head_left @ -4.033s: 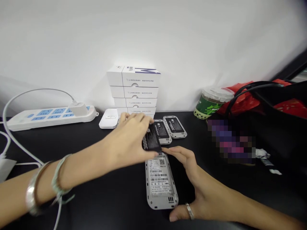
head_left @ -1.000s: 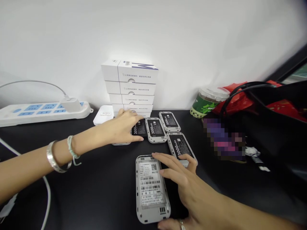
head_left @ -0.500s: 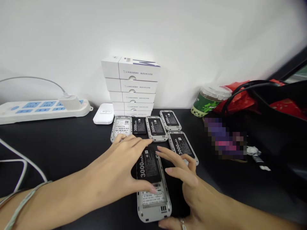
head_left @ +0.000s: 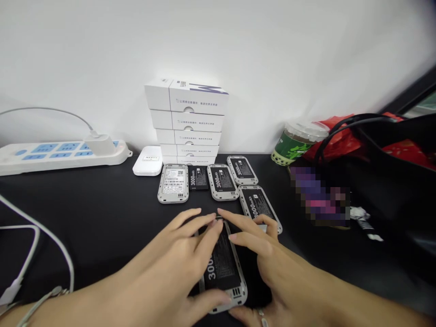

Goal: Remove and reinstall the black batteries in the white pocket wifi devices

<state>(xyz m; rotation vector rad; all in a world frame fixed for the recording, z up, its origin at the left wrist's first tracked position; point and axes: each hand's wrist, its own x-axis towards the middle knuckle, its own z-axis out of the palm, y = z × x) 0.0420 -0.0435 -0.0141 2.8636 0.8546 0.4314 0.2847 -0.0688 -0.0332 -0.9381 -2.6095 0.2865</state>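
Both my hands close around a grey pocket router [head_left: 238, 290] lying near the table's front edge. A black 3000mAh battery [head_left: 220, 259] lies in its back. My left hand [head_left: 173, 250] rests its fingers on the battery, and its thumb reaches the near end. My right hand [head_left: 262, 247] touches the router's right side. Farther back lie a router with its label up [head_left: 173, 184], a loose black battery [head_left: 198, 177], and several routers with batteries fitted, including one [head_left: 222, 182] in the middle.
A stack of white boxes [head_left: 187, 120] and a small white box [head_left: 147, 161] stand against the wall. To the left lie a power strip [head_left: 57, 152] and a white cable [head_left: 37, 236]. On the right are a plastic cup [head_left: 299, 143] and a black bag [head_left: 384, 159] with red contents.
The battery has moved down into the near router and now covers its label. My left hand has left the labelled router at the back and come forward onto the near one.
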